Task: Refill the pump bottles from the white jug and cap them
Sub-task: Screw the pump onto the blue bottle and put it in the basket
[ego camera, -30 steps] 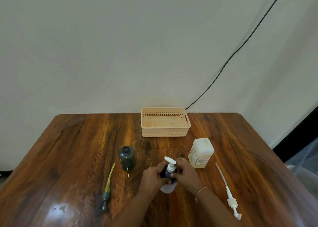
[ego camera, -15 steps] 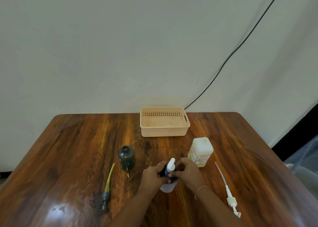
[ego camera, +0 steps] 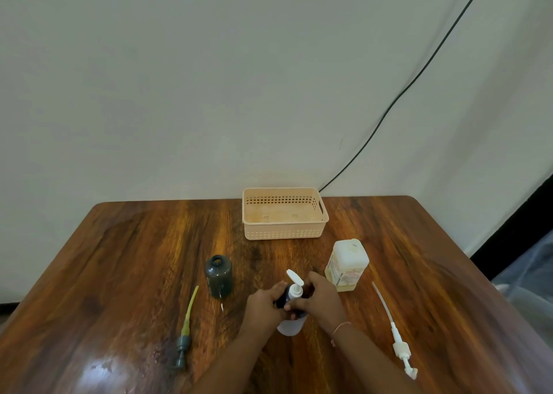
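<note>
at the near middle of the table (ego camera: pixel 125 274), the left hand (ego camera: pixel 263 302) grips a dark pump bottle (ego camera: pixel 284 297) while the right hand (ego camera: pixel 320 301) pinches its white pump cap (ego camera: pixel 295 286). the white jug (ego camera: pixel 348 262) stands just right of them.

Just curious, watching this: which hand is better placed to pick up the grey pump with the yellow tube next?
Probably the left hand: the grey pump lies left of it, beside the open dark bottle. The right hand would have to reach across the held bottle.
</note>
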